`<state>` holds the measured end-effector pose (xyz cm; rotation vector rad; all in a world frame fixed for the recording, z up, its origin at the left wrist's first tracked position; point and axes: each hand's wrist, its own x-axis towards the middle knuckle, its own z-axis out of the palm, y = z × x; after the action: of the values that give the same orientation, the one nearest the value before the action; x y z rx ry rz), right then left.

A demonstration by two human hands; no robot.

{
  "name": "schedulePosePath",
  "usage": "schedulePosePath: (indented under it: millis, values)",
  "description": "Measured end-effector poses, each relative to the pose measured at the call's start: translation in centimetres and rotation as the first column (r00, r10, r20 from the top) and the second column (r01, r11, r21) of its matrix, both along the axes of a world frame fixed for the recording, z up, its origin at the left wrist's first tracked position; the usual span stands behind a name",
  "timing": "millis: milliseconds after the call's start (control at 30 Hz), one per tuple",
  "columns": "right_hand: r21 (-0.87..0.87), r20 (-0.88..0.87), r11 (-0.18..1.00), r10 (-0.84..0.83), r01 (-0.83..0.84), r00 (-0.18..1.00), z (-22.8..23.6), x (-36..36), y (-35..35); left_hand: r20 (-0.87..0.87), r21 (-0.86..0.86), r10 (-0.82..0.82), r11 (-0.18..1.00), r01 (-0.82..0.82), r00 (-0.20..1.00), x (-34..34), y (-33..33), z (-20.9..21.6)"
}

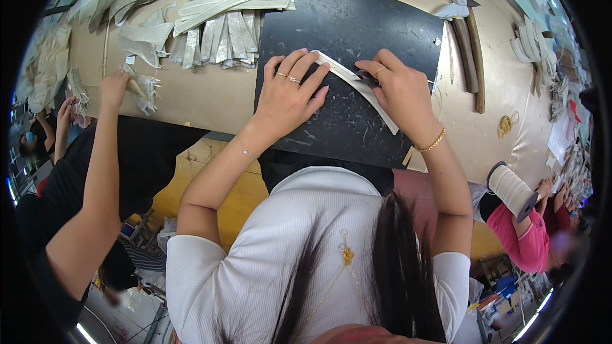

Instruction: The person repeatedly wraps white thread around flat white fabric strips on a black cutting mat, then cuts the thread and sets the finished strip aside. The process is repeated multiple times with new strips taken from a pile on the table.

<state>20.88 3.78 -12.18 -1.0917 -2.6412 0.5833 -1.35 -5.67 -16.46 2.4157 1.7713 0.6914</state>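
Note:
A long, narrow white strip (373,100) lies slantwise across the black cutting mat (331,22). My left hand (287,89) rests on the mat with its fingers spread, index and middle fingertips pressing the strip's far end. Along the strip's middle, my right hand (398,86) is closed around a small dark flat tool (366,80), which touches the strip. Its exact kind is mostly hidden by the fingers.
Bundled pale strips (226,32) are stacked left of the mat. Two wooden-handled hammers (468,57) lie to its right, near a coil of thread (507,125). A white spool (510,186) stands at the right edge. Another person's hand (115,86) touches pale pieces at left.

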Motion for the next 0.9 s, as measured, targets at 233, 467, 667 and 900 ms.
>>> schedulePosePath:
  millis: [233, 467, 667, 900]
  values:
    - [-0.092, 0.079, 0.996, 0.019, -0.012, 0.997, 0.2, -0.1, 0.8, 0.006, -0.036, -0.060, 0.998, 0.060, 0.998, 2.2, -0.4, 0.2]
    - [-0.091, 0.049, 0.996, 0.000, 0.004, 0.999, 0.0, 0.2, 0.7, 0.001, -0.081, -0.053, 0.995, 0.053, 0.999, 2.2, -0.5, 0.2]
    - [-0.073, 0.070, 0.997, 0.020, -0.015, 0.997, 0.4, 0.8, -0.5, 0.010, -0.036, -0.145, 0.989, 0.145, 0.989, 2.1, 0.2, 0.2]
    - [0.036, 0.086, 0.999, 0.009, -0.012, 0.996, 0.2, 3.0, -3.0, -0.010, -0.077, -0.177, 0.981, 0.176, 0.984, 2.1, 0.6, 0.2]
